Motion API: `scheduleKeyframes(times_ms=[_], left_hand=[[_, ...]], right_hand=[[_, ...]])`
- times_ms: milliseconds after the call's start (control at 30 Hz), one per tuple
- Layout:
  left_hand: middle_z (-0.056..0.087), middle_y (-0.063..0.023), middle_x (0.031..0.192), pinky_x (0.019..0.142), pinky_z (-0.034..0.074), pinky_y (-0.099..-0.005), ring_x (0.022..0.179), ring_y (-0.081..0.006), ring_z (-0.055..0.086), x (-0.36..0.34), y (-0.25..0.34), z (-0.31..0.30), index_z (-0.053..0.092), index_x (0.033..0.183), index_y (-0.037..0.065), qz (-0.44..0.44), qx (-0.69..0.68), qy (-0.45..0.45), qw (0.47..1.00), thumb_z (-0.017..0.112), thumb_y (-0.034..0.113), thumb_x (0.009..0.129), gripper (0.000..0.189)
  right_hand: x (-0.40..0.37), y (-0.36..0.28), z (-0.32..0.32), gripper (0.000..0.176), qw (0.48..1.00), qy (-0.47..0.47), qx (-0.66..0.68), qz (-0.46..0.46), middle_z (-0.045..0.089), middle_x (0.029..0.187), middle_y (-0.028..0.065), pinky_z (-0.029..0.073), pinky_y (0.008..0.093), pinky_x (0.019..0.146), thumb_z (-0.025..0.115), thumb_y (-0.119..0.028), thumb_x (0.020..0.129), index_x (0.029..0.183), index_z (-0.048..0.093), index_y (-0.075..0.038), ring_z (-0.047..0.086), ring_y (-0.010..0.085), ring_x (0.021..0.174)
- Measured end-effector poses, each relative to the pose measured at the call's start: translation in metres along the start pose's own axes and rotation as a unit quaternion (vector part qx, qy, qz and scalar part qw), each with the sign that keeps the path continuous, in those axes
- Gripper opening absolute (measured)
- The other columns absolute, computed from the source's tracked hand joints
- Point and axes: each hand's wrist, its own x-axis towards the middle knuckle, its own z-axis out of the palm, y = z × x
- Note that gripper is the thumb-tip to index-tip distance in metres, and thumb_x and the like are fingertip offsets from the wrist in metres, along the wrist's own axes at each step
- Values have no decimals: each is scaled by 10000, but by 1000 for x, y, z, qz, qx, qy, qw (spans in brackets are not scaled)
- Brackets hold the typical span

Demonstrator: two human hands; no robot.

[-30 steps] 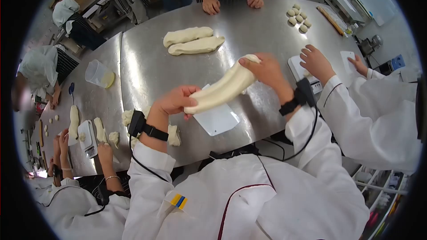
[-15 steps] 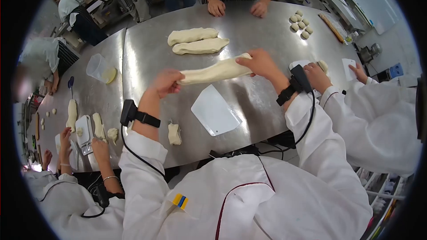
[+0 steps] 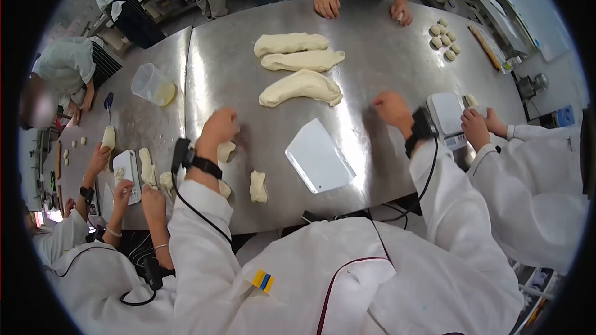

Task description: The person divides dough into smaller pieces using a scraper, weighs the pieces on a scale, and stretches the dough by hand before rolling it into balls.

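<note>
A curved strip of dough [image 3: 301, 89] lies on the steel table, below two other dough strips [image 3: 303, 60], [image 3: 290, 43]. My left hand [image 3: 219, 127] hovers left of it with fingers curled in and slightly blurred; nothing shows in them. Under that hand lies a small dough piece [image 3: 226, 151], partly covered. My right hand [image 3: 393, 110] is off to the strip's right, loosely closed, holding nothing visible. Between my arms rests a white dough scraper [image 3: 320, 156], and another dough piece [image 3: 258, 187] sits to its left.
A co-worker's hands [image 3: 477, 121] are beside a white scale [image 3: 444, 113] at right. At left, co-workers' hands [image 3: 154, 203] work around another scale [image 3: 126, 177]. A plastic jug [image 3: 153, 85] stands left; dough balls [image 3: 442, 40] and a rolling pin [image 3: 485, 48] are at far right.
The dough strip stretched between my hands has been laid on the table and let go. Both hands have moved apart from it. The right scale has come into fuller view.
</note>
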Motion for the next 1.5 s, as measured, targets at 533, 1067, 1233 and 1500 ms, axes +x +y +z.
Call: scheduleKeyframes(times_ms=[533,1067,1233,1500], left_hand=[[569,-193,1203,910,452,-422,1111,-306,551,80,100,31,597,1229,40,-4,-71,53,996,766,250,719,576],[670,-106,891,547,476,-237,659,-121,605,-15,126,-148,684,1043,-37,183,-662,75,723,673,-35,745,298],[643,-159,1032,577,507,-247,738,-168,627,-12,111,-165,719,1008,47,268,-416,108,862,620,-136,739,340],[677,-53,829,590,502,-246,686,-100,610,-8,86,-141,712,946,2,33,-339,52,939,700,0,761,185]], right_hand=[[73,-101,83,719,997,-58,-53,16,482,1336,180,425,420,982,772,-312,733,1359,450,-164,474,371,1210],[35,-107,-114,360,690,-18,716,-110,669,960,81,522,248,704,755,-17,736,1081,661,16,635,131,822],[43,-96,-137,320,895,16,433,-104,676,992,125,552,315,800,721,82,704,1011,686,-2,657,207,922],[44,-80,-135,277,981,-56,147,-116,687,856,44,491,264,745,728,2,671,943,734,-46,608,124,793]])
